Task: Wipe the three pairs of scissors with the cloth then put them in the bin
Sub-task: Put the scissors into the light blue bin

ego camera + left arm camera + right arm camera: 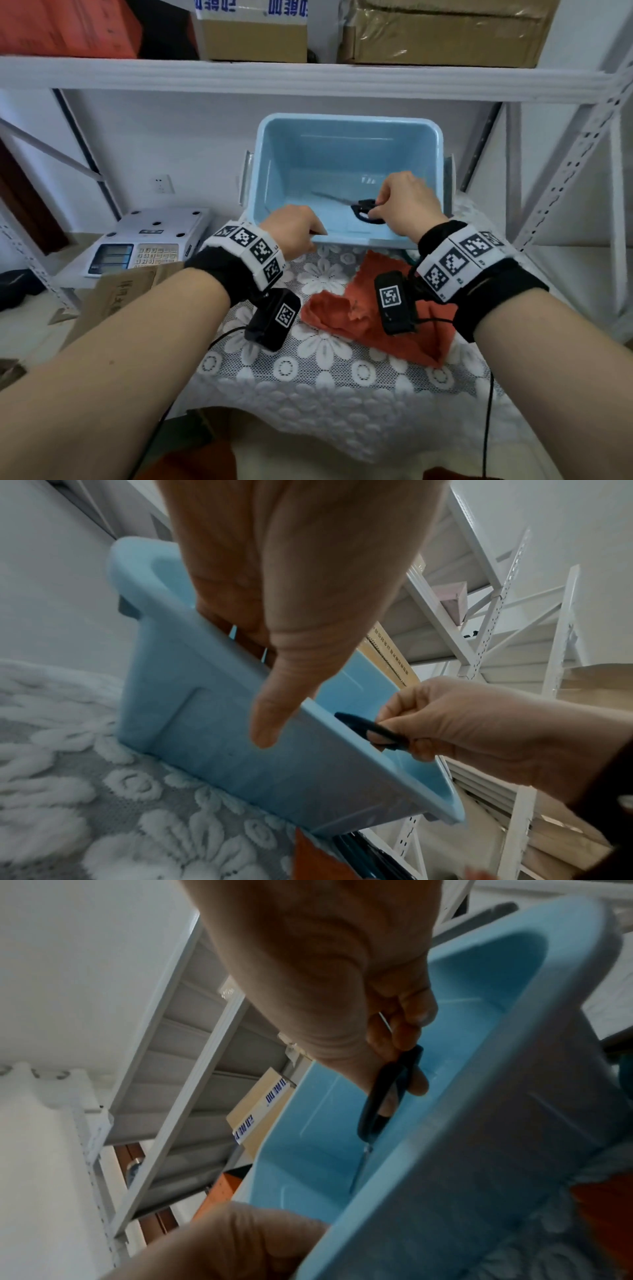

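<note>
Your right hand (406, 205) pinches black-handled steel scissors (363, 210) inside the light-blue plastic bin (349, 123) – first pair going in; left hand (294, 231) grips the bin's near rim; orange cloth (404, 335) idle – other pairs unseen.

Blue printed characters on the white band of the cardboard box (251, 20) on the upper shelf, cropped and not legible; digits 1, 2, 3 discernible on the keypad of the scale (150, 240); black-and-white square marker codes on both wristbands (253, 248).
</note>
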